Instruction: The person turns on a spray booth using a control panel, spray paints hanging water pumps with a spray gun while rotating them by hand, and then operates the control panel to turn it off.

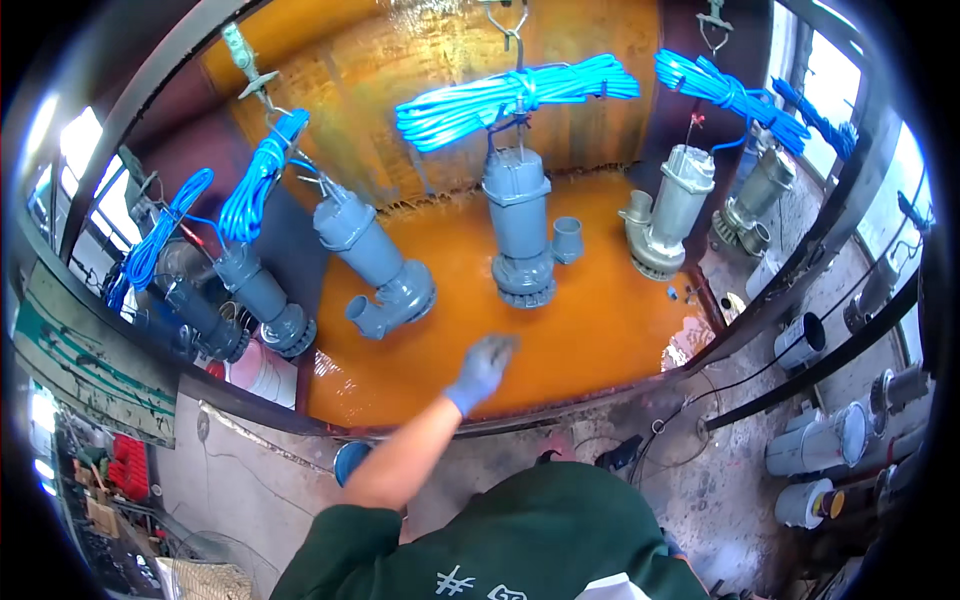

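Observation:
My left hand (484,370), in a pale blue-grey glove with darker fingers, reaches out over the orange floor of the spray booth. Its fingers are smeared, so their pose is unclear. Beyond it hangs a grey-painted submersible pump (520,210), apart from the hand, with a coiled blue cable (515,98) above. Another grey pump (372,250) hangs tilted to the left, below a second blue cable coil (262,178). To the right hangs a bare silvery pump (672,210) under its own blue coil (730,95). My right hand is out of view.
More pumps hang at the left (262,295) and far right (757,195). The booth's dark front rim (480,425) curves before me. A blue bucket (350,460) stands below my forearm. Grey buckets (820,443) and a black hose (700,398) lie to the right.

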`<state>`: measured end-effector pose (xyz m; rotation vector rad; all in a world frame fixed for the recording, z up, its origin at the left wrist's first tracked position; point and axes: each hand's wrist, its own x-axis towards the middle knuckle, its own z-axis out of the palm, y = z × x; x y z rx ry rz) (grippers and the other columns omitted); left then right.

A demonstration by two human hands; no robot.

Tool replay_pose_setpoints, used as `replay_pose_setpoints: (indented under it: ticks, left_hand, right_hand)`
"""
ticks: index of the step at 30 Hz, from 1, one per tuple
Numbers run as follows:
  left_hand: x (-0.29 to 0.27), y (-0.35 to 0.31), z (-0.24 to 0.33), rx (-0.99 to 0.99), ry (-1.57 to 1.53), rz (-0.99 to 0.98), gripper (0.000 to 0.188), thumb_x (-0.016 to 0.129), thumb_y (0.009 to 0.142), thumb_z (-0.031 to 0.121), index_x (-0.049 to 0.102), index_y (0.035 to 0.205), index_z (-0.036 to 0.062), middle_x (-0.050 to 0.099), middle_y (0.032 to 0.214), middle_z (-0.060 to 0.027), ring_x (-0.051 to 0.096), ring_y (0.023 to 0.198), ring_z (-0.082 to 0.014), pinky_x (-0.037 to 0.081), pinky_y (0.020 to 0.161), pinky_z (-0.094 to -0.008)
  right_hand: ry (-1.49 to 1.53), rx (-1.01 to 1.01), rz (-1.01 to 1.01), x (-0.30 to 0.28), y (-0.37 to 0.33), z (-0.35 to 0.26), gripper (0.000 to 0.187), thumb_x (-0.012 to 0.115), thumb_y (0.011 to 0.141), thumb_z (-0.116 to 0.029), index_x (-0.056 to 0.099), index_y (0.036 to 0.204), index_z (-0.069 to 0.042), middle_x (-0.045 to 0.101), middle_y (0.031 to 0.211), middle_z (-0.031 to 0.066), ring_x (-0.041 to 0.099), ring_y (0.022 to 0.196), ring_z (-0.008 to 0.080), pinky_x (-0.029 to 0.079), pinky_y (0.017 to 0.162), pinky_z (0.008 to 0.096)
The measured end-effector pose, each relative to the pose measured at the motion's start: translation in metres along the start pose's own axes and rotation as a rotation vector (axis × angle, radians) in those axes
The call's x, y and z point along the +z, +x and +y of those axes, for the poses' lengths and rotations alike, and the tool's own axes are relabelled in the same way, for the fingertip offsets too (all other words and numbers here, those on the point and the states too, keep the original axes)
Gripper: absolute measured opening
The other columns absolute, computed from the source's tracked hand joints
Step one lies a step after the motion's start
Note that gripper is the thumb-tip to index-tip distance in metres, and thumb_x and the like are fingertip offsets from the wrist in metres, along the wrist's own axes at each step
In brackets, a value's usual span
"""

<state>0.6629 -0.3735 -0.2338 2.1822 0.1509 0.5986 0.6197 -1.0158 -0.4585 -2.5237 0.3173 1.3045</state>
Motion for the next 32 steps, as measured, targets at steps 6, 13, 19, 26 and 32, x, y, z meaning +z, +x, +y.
replay_pose_setpoints:
  ticks: [6,13,19,26,32]
  left_hand:
    - [-0.007,-0.312,-0.128,-0.722,0.137,-0.393,0.033,0.063,0.101,0.032,0.076,0.113,0.0044,0.075,0.113,-0.0268,0.070,0.107,-0.0477,0.056,0.094,-0.0555]
    - [-0.145,-0.548,-0.147,-0.811,0.536,-0.606,0.024,0.063,0.100,0.016,0.079,0.116,0.0075,0.077,0.120,-0.0154,0.074,0.108,-0.0365,0.061,0.092,-0.0433]
    - [-0.166,-0.609,-0.166,-0.510,0.863,-1.162,0.022,0.073,0.098,0.023,0.080,0.110,0.0066,0.079,0.111,-0.0132,0.077,0.098,-0.0297,0.062,0.079,-0.0452]
    - [-0.166,-0.560,-0.139,-1.446,-0.071,0.029,0.041,0.067,0.104,0.040,0.078,0.116,0.0020,0.077,0.088,-0.0125,0.072,0.071,-0.0257,0.059,0.069,-0.0394]
    - [-0.191,-0.593,-0.209,-1.148,0.085,-0.294,0.033,0.070,0.100,0.026,0.075,0.126,0.0066,0.077,0.118,-0.0131,0.075,0.098,-0.0286,0.061,0.080,-0.0414]
  right_hand:
    - [-0.042,-0.039,0.026,0.017,-0.010,-0.044,0.054,0.078,0.087,-0.041,0.074,0.123,-0.001,0.079,0.108,0.0202,0.079,0.090,0.0326,0.062,0.076,0.0484]
    - [-0.127,-0.191,0.052,0.054,-0.020,-0.112,0.056,0.078,0.087,-0.045,0.074,0.124,-0.003,0.080,0.107,0.0192,0.079,0.093,0.0326,0.061,0.078,0.0491]
    - [-0.184,-0.339,0.090,0.089,-0.013,-0.140,0.059,0.079,0.086,-0.048,0.075,0.125,-0.004,0.080,0.107,0.0183,0.079,0.095,0.0325,0.061,0.079,0.0498]
    - [-0.177,-0.439,-0.156,0.073,-0.086,-0.188,0.055,0.069,0.096,-0.052,0.073,0.123,-0.005,0.077,0.111,0.0259,0.074,0.103,0.0388,0.056,0.091,0.0471]
    - [-0.262,-0.720,-0.145,0.013,-0.020,-0.089,0.037,0.079,0.093,-0.025,0.066,0.124,-0.009,0.073,0.095,0.0098,0.070,0.090,0.0229,0.057,0.083,0.0459]
